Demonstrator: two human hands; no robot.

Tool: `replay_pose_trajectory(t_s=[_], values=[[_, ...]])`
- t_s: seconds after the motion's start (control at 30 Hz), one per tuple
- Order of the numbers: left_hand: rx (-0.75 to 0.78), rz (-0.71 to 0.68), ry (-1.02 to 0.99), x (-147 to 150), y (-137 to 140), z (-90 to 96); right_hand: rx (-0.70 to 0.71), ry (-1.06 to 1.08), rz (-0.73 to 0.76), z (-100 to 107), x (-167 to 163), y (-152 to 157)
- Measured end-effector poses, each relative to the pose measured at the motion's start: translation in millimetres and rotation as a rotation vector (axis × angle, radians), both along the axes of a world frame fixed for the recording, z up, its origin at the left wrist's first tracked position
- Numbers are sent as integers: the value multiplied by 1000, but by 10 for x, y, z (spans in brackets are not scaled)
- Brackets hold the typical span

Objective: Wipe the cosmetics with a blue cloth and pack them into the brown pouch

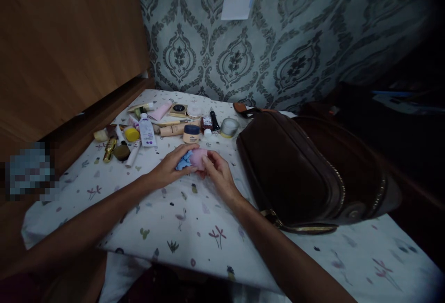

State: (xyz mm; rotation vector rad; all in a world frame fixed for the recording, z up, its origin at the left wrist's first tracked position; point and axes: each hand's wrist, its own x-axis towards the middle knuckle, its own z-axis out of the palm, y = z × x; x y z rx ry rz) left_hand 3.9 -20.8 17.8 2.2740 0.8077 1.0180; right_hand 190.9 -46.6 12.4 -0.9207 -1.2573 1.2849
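Over the middle of the table, my left hand is closed around a crumpled blue cloth. Its thumb and fingers press the cloth against a pink rounded piece that looks like a makeup sponge. My right hand pinches the right end of the pink piece with its thumb and fingers. Just beyond both hands stands a small jar with a dark blue lid. Behind it and to the left lie a beige tube and a white bottle.
A large brown leather bag lies to the right on the patterned tablecloth. Several cosmetics, including a yellow-lidded pot and a glass jar, spread across the back. A wooden cabinet rises at the left, a papered wall behind.
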Motion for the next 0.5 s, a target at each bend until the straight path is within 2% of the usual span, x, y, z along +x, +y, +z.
replay_pose_trajectory(t_s=[0.5], values=[[59, -70, 56, -39, 7, 87, 65, -56, 14, 49, 7, -36]])
